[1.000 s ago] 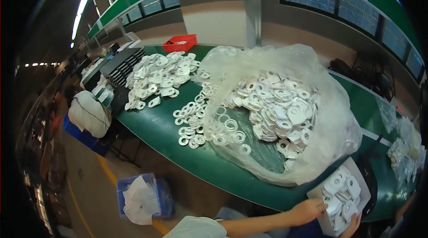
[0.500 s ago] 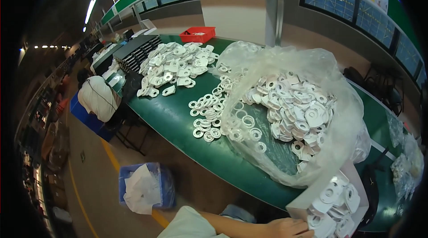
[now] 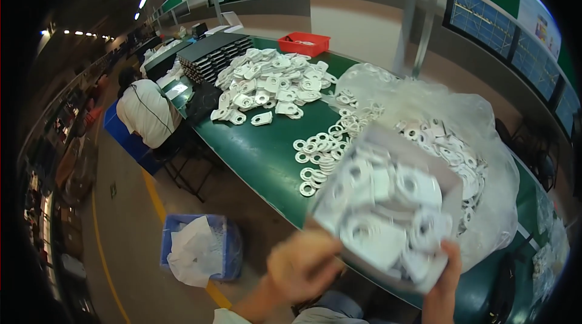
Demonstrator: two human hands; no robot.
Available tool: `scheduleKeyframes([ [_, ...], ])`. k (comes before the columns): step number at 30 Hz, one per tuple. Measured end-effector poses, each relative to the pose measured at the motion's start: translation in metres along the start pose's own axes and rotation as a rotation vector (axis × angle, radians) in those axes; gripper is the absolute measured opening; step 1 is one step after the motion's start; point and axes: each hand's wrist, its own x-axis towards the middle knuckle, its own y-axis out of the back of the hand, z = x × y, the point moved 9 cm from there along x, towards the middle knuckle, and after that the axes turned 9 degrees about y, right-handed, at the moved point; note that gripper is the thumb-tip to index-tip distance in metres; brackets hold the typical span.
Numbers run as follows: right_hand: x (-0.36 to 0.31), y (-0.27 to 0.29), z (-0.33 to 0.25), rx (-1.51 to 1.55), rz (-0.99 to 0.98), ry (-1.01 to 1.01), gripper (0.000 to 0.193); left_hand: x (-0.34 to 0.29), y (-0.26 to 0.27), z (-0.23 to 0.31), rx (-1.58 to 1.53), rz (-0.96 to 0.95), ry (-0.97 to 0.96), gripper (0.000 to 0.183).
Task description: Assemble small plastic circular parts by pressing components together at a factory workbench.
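A pale open box [image 3: 451, 187] is held tilted above the table's near edge, blurred by motion. Inside lie several white plastic parts [image 3: 418, 187] with round holes. My right hand [image 3: 445, 275] grips the box's near right side, thumb along the wall. My left hand [image 3: 303, 266] is closed at the near left corner of the box; blur hides its exact finger contact. Past the box, a large clear plastic bag [image 3: 494, 184] lies open with a heap of similar white parts [image 3: 445, 142]. Beside the bag, white rings [image 3: 321, 148] lie loose on the green table [image 3: 248, 163].
Further left are a pile of white parts [image 3: 273, 78], stacked black trays [image 3: 212, 54] and a red bin [image 3: 303, 43]. A seated person [image 3: 148, 111] works at the table's left side. On the floor stands a blue bin [image 3: 230, 251] with white sheeting in it.
The box has come up from the lower right toward the middle, now in front of the bag. Both hands now show at it. The view has shifted, so the table scene sits further right.
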Motion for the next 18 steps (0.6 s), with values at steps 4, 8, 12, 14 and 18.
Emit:
scheduleKeyframes([
  [4, 0.119, -0.077, 0.036, -0.071, -0.094, 0.042, 0.056, 0.022, 0.023, -0.200, 0.111, 0.156, 0.462, 0.036],
  [8, 0.233, -0.115, 0.095, -0.253, 0.050, -0.114, 0.062, 0.002, 0.025, -0.331, 0.609, 0.119, 0.478, 0.042],
  [12, 0.321, -0.157, 0.108, -0.264, 0.041, 0.044, 0.080, 0.003, -0.005, -0.359, 0.836, -0.036, 0.565, 0.049],
  [14, 0.367, -0.171, 0.113, -0.312, 0.091, 0.161, 0.102, 0.004, -0.003, -0.354, 0.855, -0.058, 0.598, 0.049],
  [18, 0.431, -0.195, 0.138, -0.425, 0.152, 0.287, 0.098, 0.005, -0.001, -0.353, 0.827, -0.071, 0.630, 0.049],
])
